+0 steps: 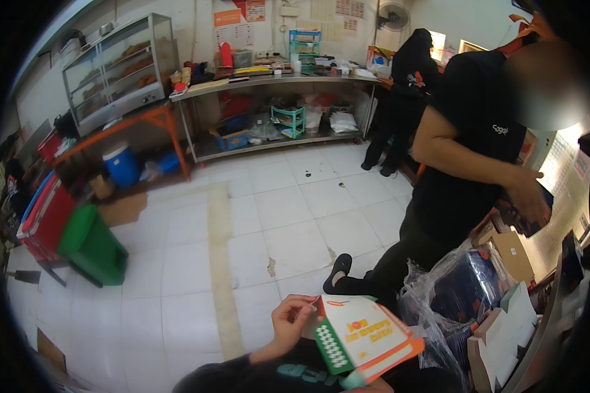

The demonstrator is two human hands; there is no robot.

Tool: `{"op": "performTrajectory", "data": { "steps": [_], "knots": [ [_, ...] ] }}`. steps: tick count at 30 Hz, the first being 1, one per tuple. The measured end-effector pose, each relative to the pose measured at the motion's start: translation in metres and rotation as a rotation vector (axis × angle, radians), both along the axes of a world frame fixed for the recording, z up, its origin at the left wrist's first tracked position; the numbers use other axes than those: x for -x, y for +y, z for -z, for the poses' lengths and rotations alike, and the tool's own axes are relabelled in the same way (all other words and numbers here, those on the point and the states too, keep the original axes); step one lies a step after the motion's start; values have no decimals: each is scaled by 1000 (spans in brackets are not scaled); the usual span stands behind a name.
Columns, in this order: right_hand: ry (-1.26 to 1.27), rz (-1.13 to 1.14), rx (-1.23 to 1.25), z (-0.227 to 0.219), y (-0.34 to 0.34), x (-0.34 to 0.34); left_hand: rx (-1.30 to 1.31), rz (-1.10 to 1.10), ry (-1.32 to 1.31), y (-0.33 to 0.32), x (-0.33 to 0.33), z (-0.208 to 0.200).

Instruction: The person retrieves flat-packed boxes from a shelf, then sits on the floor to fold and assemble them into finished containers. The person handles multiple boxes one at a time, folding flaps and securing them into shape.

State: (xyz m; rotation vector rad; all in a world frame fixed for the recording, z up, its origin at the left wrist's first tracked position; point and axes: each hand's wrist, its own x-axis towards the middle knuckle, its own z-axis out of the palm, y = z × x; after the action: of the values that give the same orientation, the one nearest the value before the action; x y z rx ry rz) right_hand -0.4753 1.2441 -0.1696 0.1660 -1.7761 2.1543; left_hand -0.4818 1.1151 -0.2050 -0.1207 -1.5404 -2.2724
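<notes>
A printed paperboard food carton (370,327) in white, orange and green lies tilted over my lap, partly folded open. My left hand (292,325) pinches its upper left edge between thumb and fingers. At the lower border of the picture, only a sliver of my right hand (373,388) shows by the carton's bottom edge. Its fingers are hidden, so its grip cannot be made out. Right of the carton is a plastic-wrapped bundle of dark blue printed cartons (469,285). Beside that bundle stand stacked pale cardboard pieces (505,337).
A co-worker (465,144) in black stands close at right, holding a dark box (528,209). Another person (410,92) is farther back. A green bin (93,245) and a red cooler (46,219) stand left. Against the far wall are a steel table (275,80) and a glass food display case (121,72).
</notes>
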Motion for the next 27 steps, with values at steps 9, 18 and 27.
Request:
{"op": "performTrajectory", "data": {
  "steps": [9, 18, 27],
  "knots": [
    [-63, -70, -93, 2, 19, 1, 297, 125, 129, 2, 6, -7],
    [-159, -335, -406, 23, 36, 21, 502, -131, 259, 13, 14, -10],
    [100, -47, -293, -16, 32, 4, 733, -251, 487, 11, 23, -17]
  ]
}}
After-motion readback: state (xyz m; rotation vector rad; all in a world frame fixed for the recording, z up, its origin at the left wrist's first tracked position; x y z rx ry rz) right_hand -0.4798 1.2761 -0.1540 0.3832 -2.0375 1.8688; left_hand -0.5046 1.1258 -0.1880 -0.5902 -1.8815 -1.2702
